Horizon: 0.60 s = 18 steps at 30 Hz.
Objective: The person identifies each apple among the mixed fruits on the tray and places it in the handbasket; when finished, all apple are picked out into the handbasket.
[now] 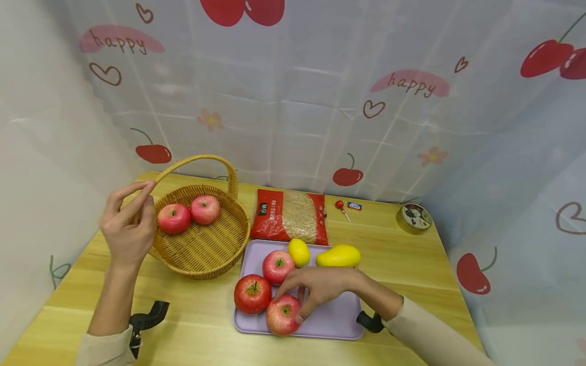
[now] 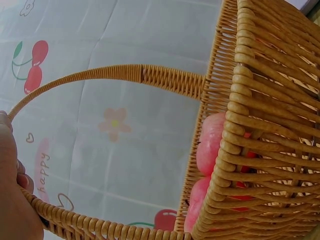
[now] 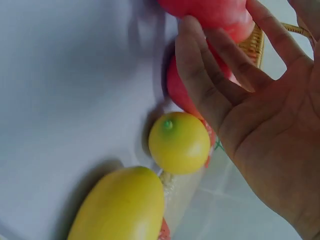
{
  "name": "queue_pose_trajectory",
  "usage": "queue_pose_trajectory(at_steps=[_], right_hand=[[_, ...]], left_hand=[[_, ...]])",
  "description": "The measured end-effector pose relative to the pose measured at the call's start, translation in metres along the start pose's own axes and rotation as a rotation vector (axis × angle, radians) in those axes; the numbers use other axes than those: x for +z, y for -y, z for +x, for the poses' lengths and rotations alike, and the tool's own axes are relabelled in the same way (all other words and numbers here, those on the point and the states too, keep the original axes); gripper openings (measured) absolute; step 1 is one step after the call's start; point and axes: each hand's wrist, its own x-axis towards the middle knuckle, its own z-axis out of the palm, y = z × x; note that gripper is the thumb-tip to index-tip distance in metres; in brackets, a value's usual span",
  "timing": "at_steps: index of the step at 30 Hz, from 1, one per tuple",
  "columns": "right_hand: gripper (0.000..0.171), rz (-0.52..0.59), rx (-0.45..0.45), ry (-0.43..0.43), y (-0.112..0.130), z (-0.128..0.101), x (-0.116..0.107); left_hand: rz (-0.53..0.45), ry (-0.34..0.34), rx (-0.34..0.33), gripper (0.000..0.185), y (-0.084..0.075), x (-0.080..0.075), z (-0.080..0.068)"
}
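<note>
My left hand (image 1: 128, 218) grips the handle of a wicker basket (image 1: 201, 274), thumb and fingertips at the handle's left side. Two pink-red apples (image 1: 174, 218) lie inside the basket. Over a lilac tray (image 1: 329, 330), my right hand (image 1: 320, 287) reaches across a pink-yellow apple (image 1: 282, 316), with its thumb and a fingertip at opposite sides of the fruit. A dark red apple (image 1: 252, 294) and another pink apple (image 1: 277, 266) lie beside it. In the right wrist view the visible fingers (image 3: 200, 75) are extended and spread, in front of the red fruit.
On the tray's far side are a lemon (image 1: 299, 252) and a yellow mango (image 1: 339, 255). Behind it lies a red bag of dry food (image 1: 270, 216). A lollipop (image 1: 340, 205), a small blue-and-red packet (image 1: 354, 206) and a round tin (image 1: 414, 218) stand at the back right.
</note>
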Motion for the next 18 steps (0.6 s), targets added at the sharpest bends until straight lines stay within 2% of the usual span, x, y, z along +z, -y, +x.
queue_pose_trajectory(at_steps=[4, 9, 18], right_hand=[[0.058, -0.022, 0.007, 0.009, 0.0, 0.002, 0.007], [0.065, -0.05, -0.025, -0.001, -0.003, 0.004, 0.016], [0.067, -0.078, -0.034, -0.038, -0.008, 0.006, 0.025]], left_hand=[[0.006, -0.003, 0.002, 0.018, 0.004, 0.0, 0.0], [0.008, -0.006, -0.004, 0.018, 0.005, 0.0, -0.001], [0.01, -0.007, -0.007, 0.019, 0.01, -0.001, -0.002]])
